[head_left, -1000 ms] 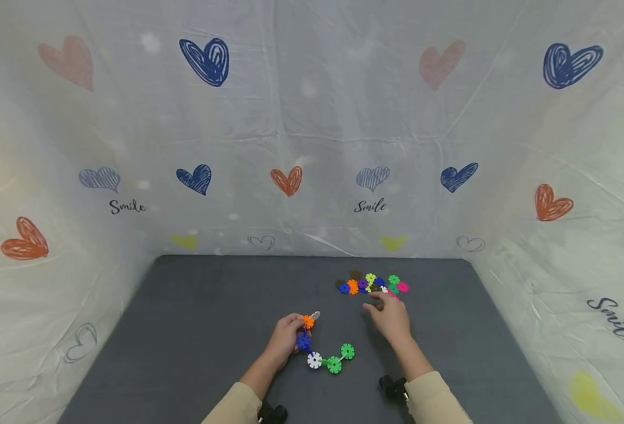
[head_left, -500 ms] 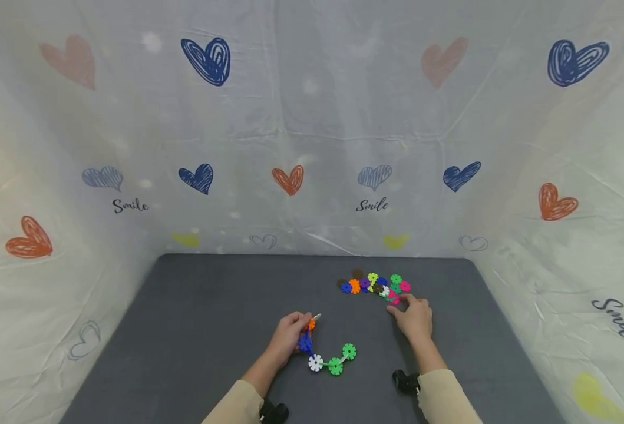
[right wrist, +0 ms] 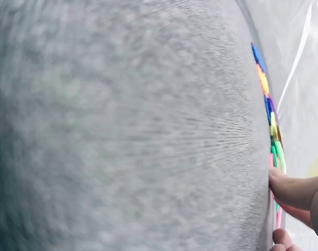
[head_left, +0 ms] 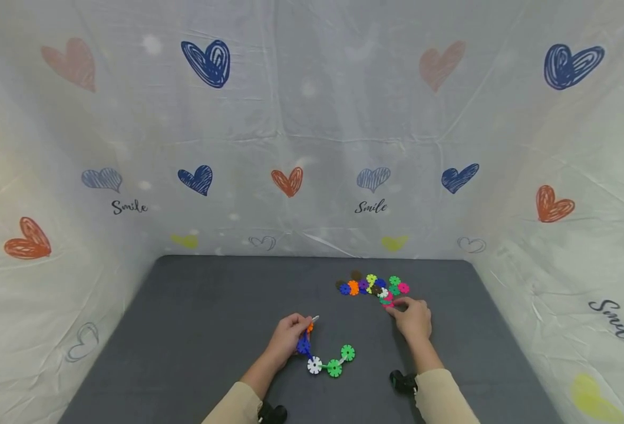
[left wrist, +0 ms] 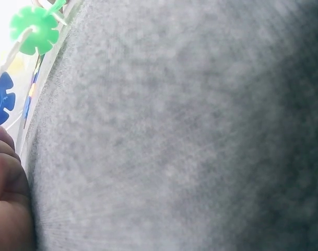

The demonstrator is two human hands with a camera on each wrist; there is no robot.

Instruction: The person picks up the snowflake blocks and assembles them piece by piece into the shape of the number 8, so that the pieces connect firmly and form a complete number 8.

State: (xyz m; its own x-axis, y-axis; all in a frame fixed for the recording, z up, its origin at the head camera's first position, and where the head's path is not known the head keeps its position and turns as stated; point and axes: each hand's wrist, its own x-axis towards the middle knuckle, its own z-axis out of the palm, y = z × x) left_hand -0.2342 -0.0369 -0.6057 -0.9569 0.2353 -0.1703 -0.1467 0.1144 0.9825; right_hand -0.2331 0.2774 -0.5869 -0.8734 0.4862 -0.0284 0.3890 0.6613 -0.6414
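Two hands show in the head view, and your right hand (head_left: 413, 321) is the one at the loose pile (head_left: 363, 284) on the far part of the grey table (head_left: 227, 306). The pink disc (head_left: 389, 305) sits just left of its thumb and index fingertips, touching them, on the near right edge of the pile, whose long axis runs left to right. Your left hand (head_left: 286, 339) pinches the chain (head_left: 314, 365) at its orange disc (head_left: 310, 328); from there the chain curves towards you, then right and away, ending in a green disc (head_left: 347, 353).

From the left wrist, you see bright, slotted, flower-edged discs, one green and one blue, joined by a white one that looks edge-on; your curled fingers are partly cut off below.

From the right wrist, the pile is a thin coloured strip seen from the side. Your fingertips lie apart along it, with pink showing between them; you cannot tell from this whether they grasp the pink disc or only touch it.
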